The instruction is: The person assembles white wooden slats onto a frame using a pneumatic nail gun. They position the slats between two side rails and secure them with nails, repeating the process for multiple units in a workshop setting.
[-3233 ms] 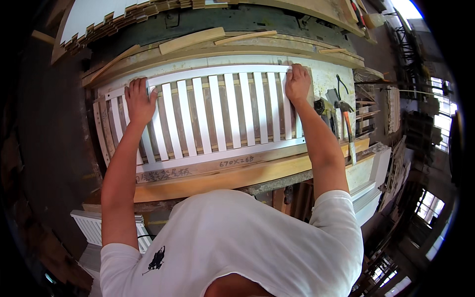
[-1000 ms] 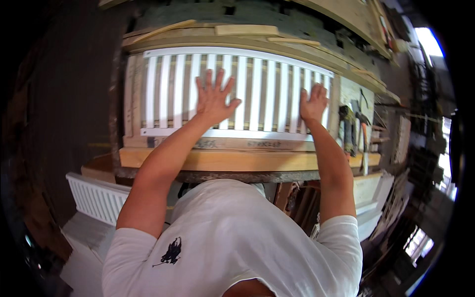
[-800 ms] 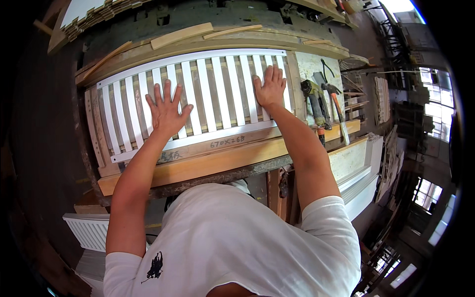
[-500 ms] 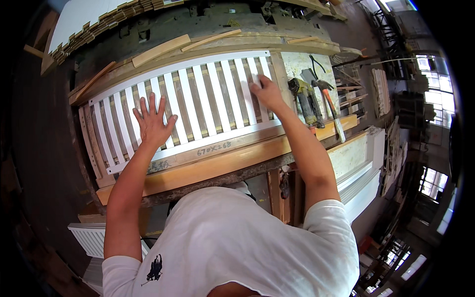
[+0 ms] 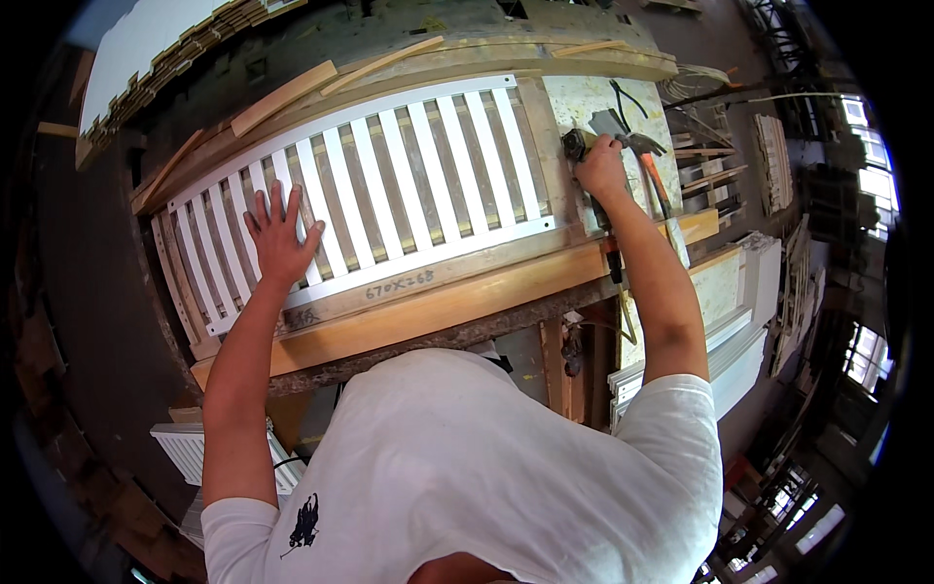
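A white slatted panel (image 5: 467, 247) lies flat inside a wooden frame jig (image 5: 438, 316) on the workbench. My left hand (image 5: 284, 243) rests palm down on the panel's left part, fingers spread across the slats. Right of the panel, my right hand (image 5: 601, 170) is closed around a nail gun (image 5: 576, 144); the hand hides most of its body. Below my wrist, the tool's hose end shows beside the bench edge. Just right of that hand lies a hammer (image 5: 654, 180) with an orange handle, and beyond it dark-handled pliers (image 5: 630, 97).
Loose wood strips (image 5: 282, 97) lie along the jig's far edge. A pile of notched boards (image 5: 185, 63) stands at the far left. White panels (image 5: 735, 365) are stacked at the right, and another slatted panel (image 5: 183, 453) sits low on the left.
My right hand has left the panel's right end, moved right and closed on the nail gun. My left hand stays spread on the slats. The view has shifted slightly.
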Motion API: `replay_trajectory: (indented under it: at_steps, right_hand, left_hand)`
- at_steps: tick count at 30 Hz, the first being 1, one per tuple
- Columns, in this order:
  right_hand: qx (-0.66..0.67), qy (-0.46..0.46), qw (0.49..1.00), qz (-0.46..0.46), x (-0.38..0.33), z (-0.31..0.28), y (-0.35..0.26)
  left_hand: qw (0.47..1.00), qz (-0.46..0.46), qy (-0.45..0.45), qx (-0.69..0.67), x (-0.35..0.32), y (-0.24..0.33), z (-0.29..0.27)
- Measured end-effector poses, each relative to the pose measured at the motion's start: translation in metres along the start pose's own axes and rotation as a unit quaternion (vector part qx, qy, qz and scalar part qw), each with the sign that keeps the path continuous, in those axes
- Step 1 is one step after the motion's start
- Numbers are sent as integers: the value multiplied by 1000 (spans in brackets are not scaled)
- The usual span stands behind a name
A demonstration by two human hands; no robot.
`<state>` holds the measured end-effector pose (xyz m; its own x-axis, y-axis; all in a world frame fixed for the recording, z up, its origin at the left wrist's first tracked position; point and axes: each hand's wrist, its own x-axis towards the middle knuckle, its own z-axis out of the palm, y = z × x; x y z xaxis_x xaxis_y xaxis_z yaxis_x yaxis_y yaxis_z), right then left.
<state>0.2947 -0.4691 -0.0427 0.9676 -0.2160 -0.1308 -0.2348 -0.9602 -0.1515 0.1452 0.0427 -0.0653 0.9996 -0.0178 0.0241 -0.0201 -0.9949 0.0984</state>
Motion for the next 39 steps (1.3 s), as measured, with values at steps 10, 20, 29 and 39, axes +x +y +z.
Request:
replay_trajectory:
  at_steps: [10, 20, 29, 39]
  right_hand:
    - [606, -260, 745, 100, -75, -126, -35]
    - [928, -281, 241, 47, -147, -17, -108]
    - [951, -285, 105, 60, -153, 18, -115]
    - [953, -288, 87, 43, -146, 31, -105]
  left_hand:
    - [993, -53, 54, -90, -1, 5, 18]
    - [897, 90, -145, -408, 1, 204, -117]
    - [925, 98, -153, -334, -24, 206, -135]
    - [910, 124, -145, -368, -24, 203, -121]
